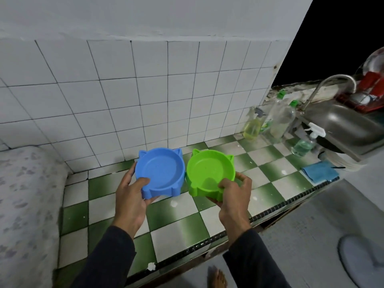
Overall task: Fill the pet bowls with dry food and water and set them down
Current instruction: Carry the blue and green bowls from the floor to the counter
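My left hand (133, 196) is closed on the blue bowl (161, 172), thumb inside the rim; my right hand (233, 196) grips the green bowl (211, 173) the same way. Both bowls look empty, held level w/ rims touching, above the checkered counter (182, 223). Sink (342, 125) & faucet (330, 86) sit far right of the bowls, prob. for the water fill.
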The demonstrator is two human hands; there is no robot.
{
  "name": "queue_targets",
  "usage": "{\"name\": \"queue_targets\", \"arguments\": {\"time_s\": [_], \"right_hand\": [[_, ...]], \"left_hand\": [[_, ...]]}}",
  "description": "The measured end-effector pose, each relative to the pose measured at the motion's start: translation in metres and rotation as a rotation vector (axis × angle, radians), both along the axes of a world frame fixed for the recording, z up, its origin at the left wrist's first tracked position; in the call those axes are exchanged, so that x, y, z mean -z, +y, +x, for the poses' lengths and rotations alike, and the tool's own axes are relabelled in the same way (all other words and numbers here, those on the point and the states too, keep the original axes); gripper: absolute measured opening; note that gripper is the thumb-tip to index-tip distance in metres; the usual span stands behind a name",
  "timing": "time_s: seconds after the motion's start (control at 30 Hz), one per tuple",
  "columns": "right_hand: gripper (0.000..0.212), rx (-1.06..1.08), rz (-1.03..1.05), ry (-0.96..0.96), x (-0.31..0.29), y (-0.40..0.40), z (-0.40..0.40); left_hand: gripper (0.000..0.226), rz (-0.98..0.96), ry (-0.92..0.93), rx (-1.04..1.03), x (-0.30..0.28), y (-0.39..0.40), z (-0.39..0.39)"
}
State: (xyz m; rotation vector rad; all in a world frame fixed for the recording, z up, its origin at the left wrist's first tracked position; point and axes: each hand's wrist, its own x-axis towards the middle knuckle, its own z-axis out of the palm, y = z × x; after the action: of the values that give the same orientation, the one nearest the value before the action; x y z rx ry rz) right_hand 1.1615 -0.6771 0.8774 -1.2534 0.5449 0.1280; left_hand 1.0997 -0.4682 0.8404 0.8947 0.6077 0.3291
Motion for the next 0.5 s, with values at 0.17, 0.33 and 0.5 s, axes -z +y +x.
{"name": "queue_targets", "arguments": {"time_s": [0.17, 0.33, 0.5], "right_hand": [[0.051, -0.089, -0.029, 0.038, 0.018, -0.01, 0.047], [0.053, -0.172, -0.08, 0.058, 0.037, -0.019, 0.091], [0.052, -0.277, -0.122, 0.071, 0.057, -0.028, 0.127]], "left_hand": [[0.054, 0.005, 0.023, -0.097, 0.02, -0.013, 0.026], [0.051, -0.013, 0.009, -0.169, 0.038, -0.033, 0.049], [0.05, -0.014, 0.0, -0.232, 0.059, -0.051, 0.064]]}}
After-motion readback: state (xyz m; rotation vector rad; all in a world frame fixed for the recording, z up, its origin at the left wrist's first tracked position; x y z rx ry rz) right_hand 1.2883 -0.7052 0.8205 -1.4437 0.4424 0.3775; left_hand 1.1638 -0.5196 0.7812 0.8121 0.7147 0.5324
